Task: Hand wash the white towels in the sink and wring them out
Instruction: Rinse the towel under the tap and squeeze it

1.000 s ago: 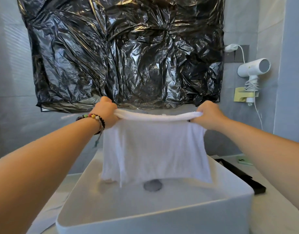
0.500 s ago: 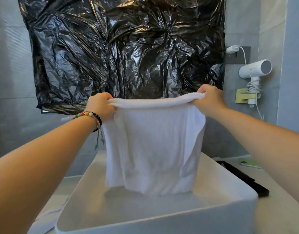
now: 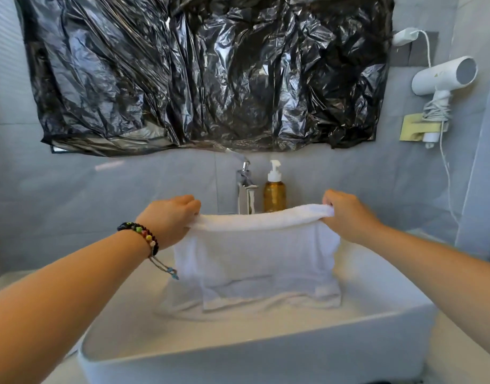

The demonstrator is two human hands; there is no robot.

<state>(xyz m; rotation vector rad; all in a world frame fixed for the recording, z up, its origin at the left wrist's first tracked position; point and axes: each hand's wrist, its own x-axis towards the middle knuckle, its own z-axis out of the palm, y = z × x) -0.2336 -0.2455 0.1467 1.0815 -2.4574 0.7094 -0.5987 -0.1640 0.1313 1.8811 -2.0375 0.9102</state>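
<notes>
A white towel (image 3: pixel 256 253) hangs stretched between my two hands over the white rectangular sink (image 3: pixel 238 356). My left hand (image 3: pixel 171 221), with a beaded bracelet at the wrist, grips the towel's upper left corner. My right hand (image 3: pixel 346 214) grips the upper right corner. The towel's lower part rests bunched on the sink's floor and covers the drain.
A chrome faucet (image 3: pixel 245 184) and an amber pump bottle (image 3: pixel 274 189) stand behind the sink. Black plastic sheeting (image 3: pixel 205 67) covers the wall above. A white hair dryer (image 3: pixel 443 76) hangs on the right wall, its cord trailing down.
Both hands have lowered the towel into the sink; its bottom edge now lies folded on the basin floor. The faucet and bottle, hidden before, have come into sight.
</notes>
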